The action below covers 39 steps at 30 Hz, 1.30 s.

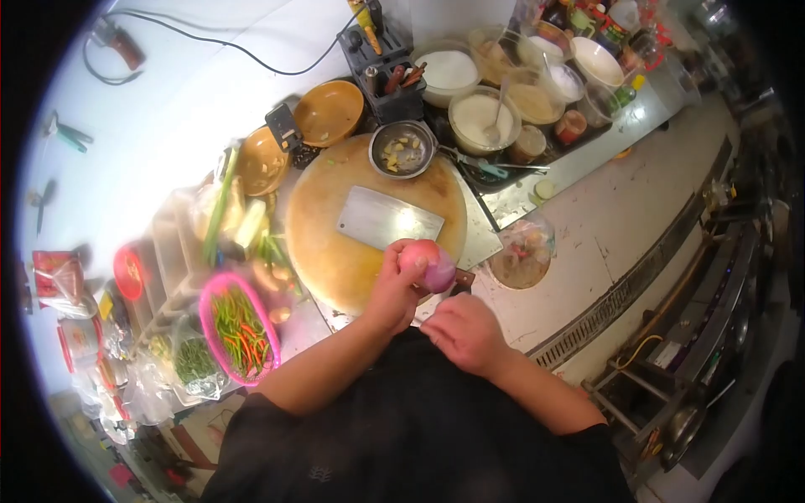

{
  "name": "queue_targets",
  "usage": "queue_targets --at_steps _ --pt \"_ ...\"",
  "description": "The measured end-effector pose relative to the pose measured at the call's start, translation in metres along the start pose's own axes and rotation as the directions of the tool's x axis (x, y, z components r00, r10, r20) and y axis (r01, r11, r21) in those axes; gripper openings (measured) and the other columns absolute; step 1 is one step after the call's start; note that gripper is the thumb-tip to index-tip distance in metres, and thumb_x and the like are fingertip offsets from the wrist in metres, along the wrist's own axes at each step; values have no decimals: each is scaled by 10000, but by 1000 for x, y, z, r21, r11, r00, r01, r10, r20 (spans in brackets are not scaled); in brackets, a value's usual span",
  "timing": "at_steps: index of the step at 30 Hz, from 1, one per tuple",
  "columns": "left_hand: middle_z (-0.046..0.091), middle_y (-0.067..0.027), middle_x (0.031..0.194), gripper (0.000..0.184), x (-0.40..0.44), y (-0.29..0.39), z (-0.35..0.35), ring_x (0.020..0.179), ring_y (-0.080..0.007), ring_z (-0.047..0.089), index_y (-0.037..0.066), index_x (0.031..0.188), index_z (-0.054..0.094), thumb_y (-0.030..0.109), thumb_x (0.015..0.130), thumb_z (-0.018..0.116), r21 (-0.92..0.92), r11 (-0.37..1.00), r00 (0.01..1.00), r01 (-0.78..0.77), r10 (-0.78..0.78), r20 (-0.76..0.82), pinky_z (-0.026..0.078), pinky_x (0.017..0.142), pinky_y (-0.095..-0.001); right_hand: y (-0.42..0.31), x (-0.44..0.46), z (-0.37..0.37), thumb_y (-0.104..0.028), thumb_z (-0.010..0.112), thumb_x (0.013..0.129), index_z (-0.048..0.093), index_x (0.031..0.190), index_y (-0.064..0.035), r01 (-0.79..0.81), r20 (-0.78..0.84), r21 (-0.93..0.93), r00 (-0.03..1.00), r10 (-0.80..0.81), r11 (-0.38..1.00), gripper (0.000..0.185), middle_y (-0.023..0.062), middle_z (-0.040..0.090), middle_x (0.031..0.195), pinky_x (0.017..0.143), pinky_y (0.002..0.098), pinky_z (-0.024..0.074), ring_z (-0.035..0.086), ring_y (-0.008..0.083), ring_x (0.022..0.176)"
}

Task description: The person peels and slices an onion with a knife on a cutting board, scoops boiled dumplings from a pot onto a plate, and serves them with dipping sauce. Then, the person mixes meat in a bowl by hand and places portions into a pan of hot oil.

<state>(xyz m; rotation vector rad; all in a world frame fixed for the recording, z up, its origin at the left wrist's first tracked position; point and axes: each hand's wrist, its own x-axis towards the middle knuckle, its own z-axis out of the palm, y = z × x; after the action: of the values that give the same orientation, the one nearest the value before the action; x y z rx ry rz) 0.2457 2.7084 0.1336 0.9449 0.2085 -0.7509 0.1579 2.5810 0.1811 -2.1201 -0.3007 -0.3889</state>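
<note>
In the head view, my left hand (395,289) is closed around a reddish-purple onion (429,267), held over the near edge of a round wooden chopping board (323,264). My right hand (466,334) is just below and to the right, apart from the onion, its fingers curled together; what they hold, if anything, I cannot make out. Between the onion and that hand, a brown handle end (464,277) shows. A cleaver's broad blade (386,215) lies flat on the board. On the board's far edge rests a metal bowl (402,149) holding pale yellow pieces.
Left of the board stands a pink basket (206,323) of green and red chillies, with leeks (221,210) behind. Two orange-brown bowls (329,113) sit at the back. Seasoning tubs (453,117) crowd the right. A bag-lined bin (521,254) is at right.
</note>
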Motion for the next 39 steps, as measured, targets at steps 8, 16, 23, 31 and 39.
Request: queue_targets --at_steps 8,16,23,31,39 --pt "497 -87 1159 476 2 16 -10 1077 -259 518 113 1220 402 354 858 596 -17 992 991 122 -121 61 467 885 -470 57 -57 -43 -48 705 756 629 772 -1 -652 -236 145 708 666 744 91 55 634 720 611 239 466 559 90 653" --pt "545 -108 1081 680 4 9 -7 969 -228 574 54 1240 401 119 671 767 224 959 885 171 -250 393 507 784 -348 111 -66 -87 -148 683 774 636 941 -6 -614 -199 -305 789 582 728 225 168 644 922 738 353 499 628 279 835" --pt "561 -85 1069 739 -7 21 21 932 -176 569 47 1238 441 136 609 819 589 806 858 53 -338 386 511 724 -322 19 1 -71 -81 677 723 639 896 -29 52 48 -178 998 -44 983 184 93 639 872 671 322 517 629 247 755" --pt "590 -70 992 721 -11 31 23 818 -144 592 51 1239 475 168 618 821 654 743 805 142 -471 360 504 597 -259 19 3 -80 -72 657 722 601 841 -35 148 222 -173 969 -108 974 137 84 621 814 650 342 508 615 249 735" --pt "608 -62 909 632 -18 38 31 688 -119 589 41 1224 490 129 663 771 735 670 785 102 -508 353 491 548 -244 19 6 -80 -78 644 733 601 847 -33 135 323 -241 945 -52 961 129 101 617 796 636 341 501 613 259 729"
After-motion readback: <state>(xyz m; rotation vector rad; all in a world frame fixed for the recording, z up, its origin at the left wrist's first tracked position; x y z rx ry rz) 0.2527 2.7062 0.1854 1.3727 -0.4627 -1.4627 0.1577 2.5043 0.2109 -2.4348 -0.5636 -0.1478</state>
